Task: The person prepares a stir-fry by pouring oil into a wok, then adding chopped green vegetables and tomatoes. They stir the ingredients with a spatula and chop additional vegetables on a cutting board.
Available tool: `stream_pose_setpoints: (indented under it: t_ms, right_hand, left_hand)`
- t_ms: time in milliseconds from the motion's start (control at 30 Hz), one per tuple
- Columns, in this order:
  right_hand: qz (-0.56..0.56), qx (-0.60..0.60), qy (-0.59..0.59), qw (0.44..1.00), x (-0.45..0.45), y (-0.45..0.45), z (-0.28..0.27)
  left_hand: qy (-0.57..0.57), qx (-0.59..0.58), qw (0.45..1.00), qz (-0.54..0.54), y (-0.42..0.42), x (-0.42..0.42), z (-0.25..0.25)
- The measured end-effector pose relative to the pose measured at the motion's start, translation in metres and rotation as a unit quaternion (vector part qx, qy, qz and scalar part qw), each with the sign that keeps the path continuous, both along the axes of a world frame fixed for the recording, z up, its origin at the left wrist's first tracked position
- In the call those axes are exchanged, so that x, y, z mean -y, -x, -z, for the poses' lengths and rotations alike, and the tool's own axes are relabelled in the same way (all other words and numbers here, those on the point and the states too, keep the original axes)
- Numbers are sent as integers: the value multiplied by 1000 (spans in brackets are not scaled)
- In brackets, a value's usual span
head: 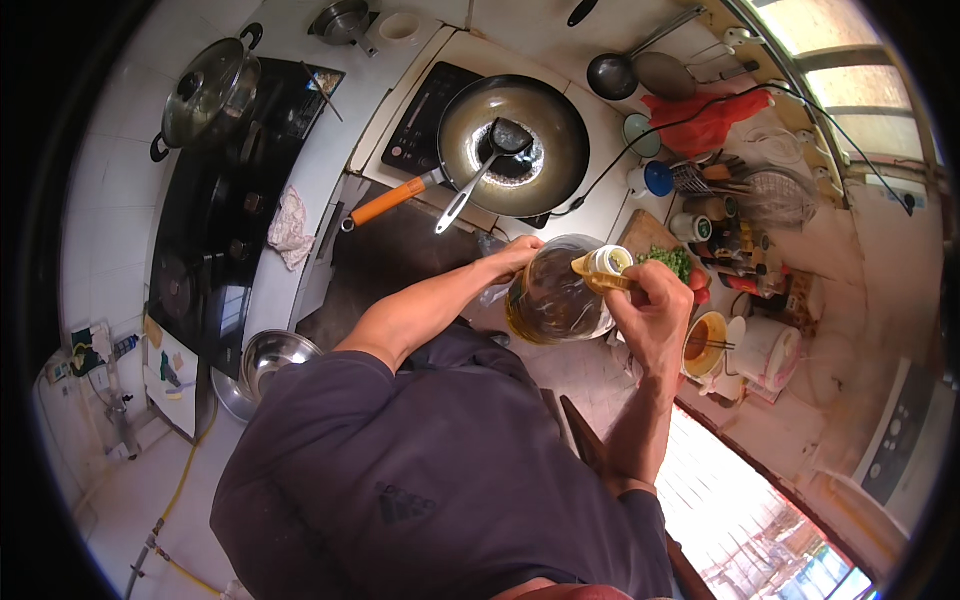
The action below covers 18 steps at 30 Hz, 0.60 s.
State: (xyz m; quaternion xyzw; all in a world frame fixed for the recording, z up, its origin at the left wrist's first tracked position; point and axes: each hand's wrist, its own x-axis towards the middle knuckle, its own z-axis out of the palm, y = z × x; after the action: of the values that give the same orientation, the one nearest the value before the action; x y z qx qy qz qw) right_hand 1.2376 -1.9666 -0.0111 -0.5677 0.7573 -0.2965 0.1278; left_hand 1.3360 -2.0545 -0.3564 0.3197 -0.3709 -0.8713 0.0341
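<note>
A large clear plastic jug [559,300] with yellow oil low inside is held in front of my body. My right hand [654,304] grips its yellow handle beside the white neck [611,259]. At the jug's far left side is my left hand [517,256], its fingers partly hidden behind the plastic, so its hold is unclear. Beyond the hands, a wok [555,169] with an orange handle [394,201] sits on a black induction cooker [427,112]. A metal spatula [471,184] rests in the wok, its blade at the middle and its handle over the near rim.
Chopped greens [670,262] and tomatoes [699,285] are at the right, near jars and bottles. An orange-stained bowl [705,345] with chopsticks stands nearer. A black cord [637,139] crosses right of the wok. A lidded pot [210,94] stands on the left gas hob [217,187].
</note>
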Motion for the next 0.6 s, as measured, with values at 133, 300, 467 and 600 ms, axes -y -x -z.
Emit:
stream_pose_setpoints:
  t_ms: [133,300,467,600]
  right_hand:
    - [23,21,-10,999,23,-5,15]
    - [74,51,-38,995,48,-5,46]
    - [100,56,-22,993,78,-20,86]
    - [98,46,-5,994,86,-28,117]
  left_hand:
    - [-112,-54,992,-38,-8,-7,11]
    - [-227,-9,973,-52,-14,-17,12]
    - [-282,-45,958,-35,-20,-43,49]
    - [-342,-87,934,-49,-27,-57,41]
